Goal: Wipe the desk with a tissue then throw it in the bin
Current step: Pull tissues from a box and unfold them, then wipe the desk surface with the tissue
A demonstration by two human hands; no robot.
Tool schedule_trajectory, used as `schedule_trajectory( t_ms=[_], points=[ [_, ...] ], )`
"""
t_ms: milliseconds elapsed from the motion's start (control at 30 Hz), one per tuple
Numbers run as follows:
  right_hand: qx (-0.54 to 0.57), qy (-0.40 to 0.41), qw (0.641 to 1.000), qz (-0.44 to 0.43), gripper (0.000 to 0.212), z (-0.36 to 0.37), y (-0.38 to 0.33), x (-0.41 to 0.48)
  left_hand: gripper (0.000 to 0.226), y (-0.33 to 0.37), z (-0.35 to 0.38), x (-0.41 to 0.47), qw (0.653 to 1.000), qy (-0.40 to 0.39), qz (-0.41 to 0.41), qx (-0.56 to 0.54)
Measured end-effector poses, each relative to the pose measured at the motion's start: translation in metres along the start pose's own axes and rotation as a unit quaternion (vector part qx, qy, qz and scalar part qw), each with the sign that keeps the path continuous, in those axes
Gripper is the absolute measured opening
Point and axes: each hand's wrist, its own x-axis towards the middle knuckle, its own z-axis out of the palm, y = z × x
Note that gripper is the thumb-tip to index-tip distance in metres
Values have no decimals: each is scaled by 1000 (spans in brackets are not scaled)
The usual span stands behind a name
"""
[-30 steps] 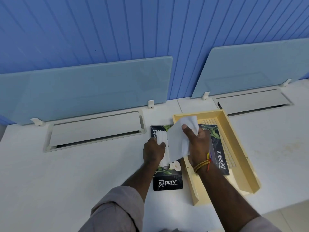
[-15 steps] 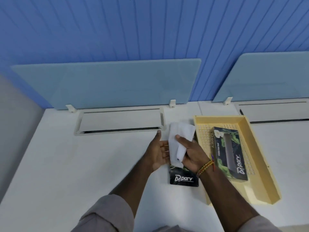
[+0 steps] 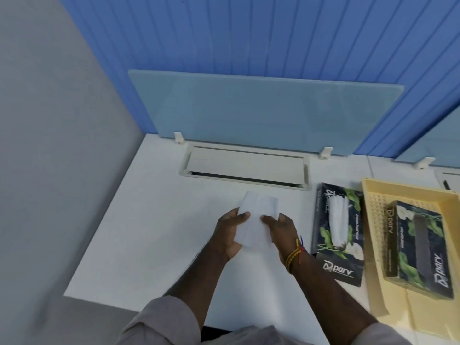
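A blue ribbed wall (image 3: 249, 33) fills the back of the view, with a plain grey wall (image 3: 49, 120) running down the left side. Below them lies the white surface (image 3: 149, 245), and a frosted glass screen (image 3: 261, 113) stands upright along its far edge on small white clips. Just in front of the screen a long cable-tray flap (image 3: 245, 169) is set flush into the surface. At the right a pale yellow tray (image 3: 373, 245) rests on the surface with a dark tissue box (image 3: 420, 252) lying inside it. A second dark tissue box (image 3: 338, 235) lies on the surface just left of the tray, white sheets showing through its top slot. Near the middle, in front of the flap, a white tissue (image 3: 257, 217) is held flat between both hands. The left hand (image 3: 230, 232) has its grip closed on the tissue's left edge, thumb on top. The right hand (image 3: 281, 230) has its grip closed on the right edge, thumb likewise on top, and a beaded thread band (image 3: 295, 255) circles that wrist. Whether the tissue touches the surface cannot be told.
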Motion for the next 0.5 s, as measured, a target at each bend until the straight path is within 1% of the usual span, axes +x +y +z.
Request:
schedule_trajectory(
  t_ms=[33, 67, 100, 167, 200, 233, 300, 333, 367, 400, 433, 467, 500],
  points=[
    [11, -5, 1000, -3, 24, 4, 6, 1, 73, -1, -4, -3, 1000, 3, 7, -15],
    [45, -26, 999, 9, 31, 11, 12, 2, 69, -3, -10, -6, 999, 4, 11, -31],
    [101, -64, 992, 37, 38, 15, 18, 4, 66, -4, -14, -9, 999, 4, 9, -42],
    [221, -154, 957, 109, 47, 21, 30, 9, 58, -6, -22, -14, 999, 3, -4, -52],
    [259, -189, 937, 139, 49, 23, 33, 10, 54, -6, -25, -16, 999, -2, -11, -49],
    [274, -212, 924, 159, 48, 27, 36, 12, 52, -4, -31, -19, 999, -3, -18, -41],
    [256, -222, 925, 172, 44, 36, 38, 18, 47, 4, -44, -21, 999, 18, -25, -12],
    [245, -202, 935, 161, 42, 41, 35, 25, 45, 10, -51, -21, 999, 41, -21, 13],
    [228, -162, 950, 138, 39, 48, 31, 32, 44, 16, -61, -20, 996, 74, -13, 50],
    [189, -96, 972, 103, 36, 53, 26, 40, 43, 24, -73, -18, 986, 125, 0, 107],
    [126, -19, 990, 62, 34, 55, 19, 47, 38, 32, -86, -15, 966, 188, 27, 174],
    [41, 63, 997, 15, 36, 56, 11, 52, 32, 40, -102, -13, 932, 253, 59, 253],
    [-39, 132, 990, -38, 40, 55, 4, 58, 27, 47, -121, -11, 894, 298, 80, 325]
  ],
)
